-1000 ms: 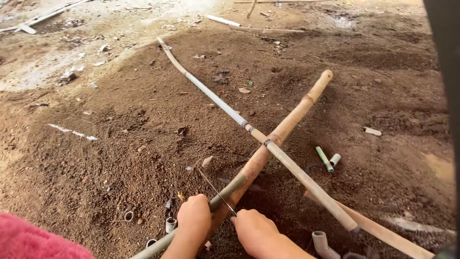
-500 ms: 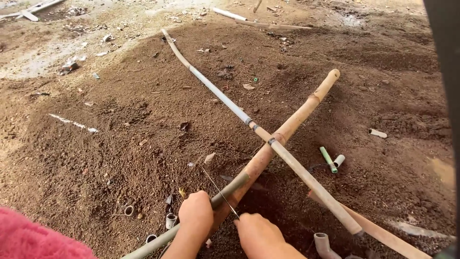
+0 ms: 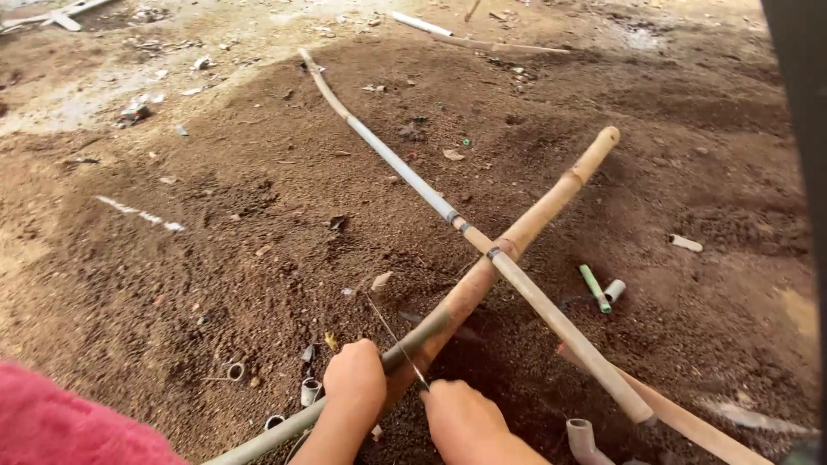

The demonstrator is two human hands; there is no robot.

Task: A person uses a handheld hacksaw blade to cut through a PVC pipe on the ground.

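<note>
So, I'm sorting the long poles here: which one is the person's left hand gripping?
The left hand grips the thin grey pipe at bottom left, not the thicker tan bamboo pole or the long pale pole crossing it.

An outdoor dirt yard is serving as a rough work site: loose brown soil (image 3: 258, 224) is covering nearly the whole frame, paling to dusty ground at the upper left. A bamboo pole (image 3: 525, 228) and a long thin pipe (image 3: 405, 176) are lying crossed at centre, with cut pipe offcuts (image 3: 603, 288) and scraps littering the earth around them

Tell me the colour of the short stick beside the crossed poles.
Green stick, head view.
</note>
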